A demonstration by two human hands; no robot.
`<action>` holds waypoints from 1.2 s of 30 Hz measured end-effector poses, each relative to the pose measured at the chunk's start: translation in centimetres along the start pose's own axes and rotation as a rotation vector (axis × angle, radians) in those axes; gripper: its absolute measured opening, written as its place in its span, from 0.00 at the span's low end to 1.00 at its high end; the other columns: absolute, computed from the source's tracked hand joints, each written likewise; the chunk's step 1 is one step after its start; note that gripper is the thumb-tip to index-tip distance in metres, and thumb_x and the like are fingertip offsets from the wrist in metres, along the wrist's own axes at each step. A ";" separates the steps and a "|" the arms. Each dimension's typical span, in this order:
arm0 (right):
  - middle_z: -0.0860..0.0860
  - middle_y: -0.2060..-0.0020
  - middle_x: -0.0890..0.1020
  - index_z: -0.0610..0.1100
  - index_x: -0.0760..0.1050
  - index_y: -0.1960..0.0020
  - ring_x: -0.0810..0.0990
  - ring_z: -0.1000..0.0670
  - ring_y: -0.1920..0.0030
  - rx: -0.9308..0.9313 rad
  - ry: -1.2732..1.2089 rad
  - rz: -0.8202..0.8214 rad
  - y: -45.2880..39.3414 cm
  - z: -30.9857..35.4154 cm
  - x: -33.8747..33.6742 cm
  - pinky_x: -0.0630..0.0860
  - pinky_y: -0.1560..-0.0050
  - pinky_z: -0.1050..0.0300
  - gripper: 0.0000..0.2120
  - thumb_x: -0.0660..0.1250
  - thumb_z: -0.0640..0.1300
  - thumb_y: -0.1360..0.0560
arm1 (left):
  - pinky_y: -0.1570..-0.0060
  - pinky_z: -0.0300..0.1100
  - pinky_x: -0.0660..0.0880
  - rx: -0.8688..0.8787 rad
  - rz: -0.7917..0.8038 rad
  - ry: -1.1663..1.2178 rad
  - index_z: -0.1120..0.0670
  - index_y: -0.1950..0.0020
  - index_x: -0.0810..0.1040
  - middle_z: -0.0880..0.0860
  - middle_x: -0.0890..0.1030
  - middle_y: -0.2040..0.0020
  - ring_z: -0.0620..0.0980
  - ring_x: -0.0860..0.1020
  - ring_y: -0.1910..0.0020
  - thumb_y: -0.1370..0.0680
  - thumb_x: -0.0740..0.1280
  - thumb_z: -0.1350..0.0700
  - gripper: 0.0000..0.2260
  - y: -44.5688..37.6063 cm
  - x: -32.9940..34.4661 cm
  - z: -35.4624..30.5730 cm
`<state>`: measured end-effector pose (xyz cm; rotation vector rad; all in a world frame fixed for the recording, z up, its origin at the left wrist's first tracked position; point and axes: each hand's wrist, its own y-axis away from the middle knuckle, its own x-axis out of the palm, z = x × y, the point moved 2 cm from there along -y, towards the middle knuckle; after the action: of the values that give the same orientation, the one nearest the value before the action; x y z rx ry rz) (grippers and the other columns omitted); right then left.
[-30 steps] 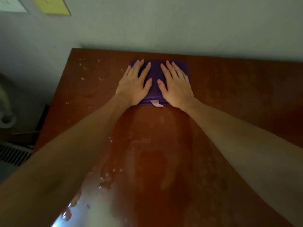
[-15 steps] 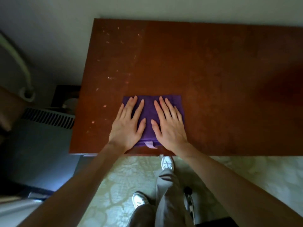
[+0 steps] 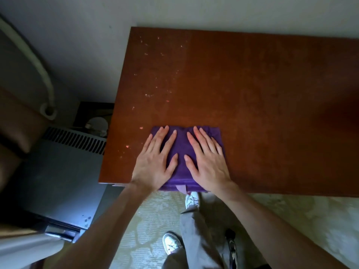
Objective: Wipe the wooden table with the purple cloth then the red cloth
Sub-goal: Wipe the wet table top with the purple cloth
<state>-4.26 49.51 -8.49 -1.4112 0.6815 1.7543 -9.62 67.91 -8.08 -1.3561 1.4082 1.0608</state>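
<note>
A folded purple cloth (image 3: 181, 152) lies on the wooden table (image 3: 252, 94) at its near edge, slightly overhanging it, with a pale tag at the front. My left hand (image 3: 155, 162) presses flat on the cloth's left half, fingers straight and spread. My right hand (image 3: 207, 160) presses flat on its right half in the same way. Small pale specks dot the table's far left part. No red cloth is in view.
A grey wall runs behind the table. Left of the table stand a dark vented unit (image 3: 73, 140) and a white pipe (image 3: 44, 74). My legs and shoes (image 3: 192, 199) are on a patterned floor below the table's near edge.
Both hands have dragged the purple cloth from the table's far edge toward me, down to the near edge. The camera has tilted down, so the floor and my legs now show.
</note>
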 end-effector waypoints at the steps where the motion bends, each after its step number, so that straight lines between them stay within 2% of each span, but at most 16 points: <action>1: 0.48 0.17 0.58 0.48 0.56 0.17 0.53 0.49 0.17 -0.003 0.000 -0.006 -1.5 -0.4 0.1 0.57 0.19 0.45 0.31 0.51 0.60 0.16 | 0.19 0.51 0.50 -0.001 -0.002 -0.003 0.49 0.16 0.50 0.54 0.55 0.17 0.50 0.51 0.18 0.16 0.51 0.41 0.29 -1.4 0.0 0.7; 7: 0.46 0.19 0.62 0.46 0.61 0.19 0.58 0.47 0.18 0.008 0.007 -0.083 -13.7 -3.2 0.3 0.60 0.20 0.46 0.30 0.51 0.59 0.17 | 0.19 0.50 0.50 0.020 -0.035 -0.030 0.51 0.17 0.55 0.55 0.58 0.18 0.52 0.55 0.18 0.17 0.50 0.40 0.30 -13.7 -1.1 5.8; 15: 0.45 0.18 0.61 0.46 0.59 0.18 0.57 0.46 0.18 0.009 0.031 -0.096 -30.5 -7.1 0.4 0.58 0.20 0.45 0.33 0.46 0.61 0.17 | 0.19 0.50 0.50 0.018 -0.072 -0.063 0.50 0.17 0.55 0.55 0.59 0.18 0.54 0.55 0.19 0.17 0.48 0.39 0.30 -29.3 -2.9 12.2; 22: 0.44 0.19 0.62 0.45 0.60 0.18 0.57 0.46 0.18 0.024 0.020 -0.116 -40.3 -8.9 0.2 0.58 0.20 0.45 0.35 0.44 0.63 0.19 | 0.19 0.51 0.52 0.062 -0.078 -0.084 0.51 0.18 0.58 0.57 0.60 0.19 0.55 0.58 0.20 0.18 0.48 0.39 0.31 -39.0 -4.2 16.6; 25: 0.44 0.19 0.62 0.45 0.60 0.18 0.58 0.45 0.18 0.025 0.017 -0.124 -41.7 -9.1 0.3 0.58 0.20 0.44 0.36 0.44 0.63 0.20 | 0.20 0.52 0.53 0.068 -0.087 -0.094 0.52 0.18 0.59 0.58 0.62 0.20 0.56 0.60 0.20 0.18 0.48 0.39 0.30 -40.2 -4.3 17.2; 30: 0.44 0.18 0.59 0.44 0.55 0.17 0.54 0.45 0.17 0.030 0.040 -0.089 -40.9 -9.1 0.6 0.55 0.19 0.43 0.31 0.51 0.58 0.15 | 0.20 0.52 0.52 0.039 -0.085 -0.083 0.53 0.18 0.57 0.59 0.60 0.19 0.56 0.57 0.19 0.18 0.46 0.40 0.31 -39.1 -4.0 16.3; 33: 0.45 0.17 0.58 0.45 0.55 0.17 0.53 0.45 0.17 0.031 0.023 -0.071 -38.6 -8.1 0.5 0.54 0.19 0.44 0.30 0.51 0.57 0.15 | 0.20 0.51 0.49 0.013 -0.075 -0.077 0.53 0.17 0.55 0.58 0.58 0.18 0.55 0.55 0.18 0.17 0.46 0.41 0.30 -36.5 -3.7 15.6; 36: 0.45 0.18 0.61 0.44 0.58 0.18 0.56 0.45 0.18 0.027 0.012 -0.093 -34.1 -6.0 0.7 0.57 0.20 0.43 0.32 0.48 0.58 0.18 | 0.19 0.51 0.50 -0.007 -0.089 -0.057 0.53 0.17 0.54 0.58 0.57 0.18 0.55 0.54 0.18 0.17 0.45 0.41 0.30 -31.7 -3.2 14.5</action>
<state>27.15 64.00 -8.68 -1.4138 0.6344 1.6599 22.60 81.57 -8.57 -1.3702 1.2915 1.0388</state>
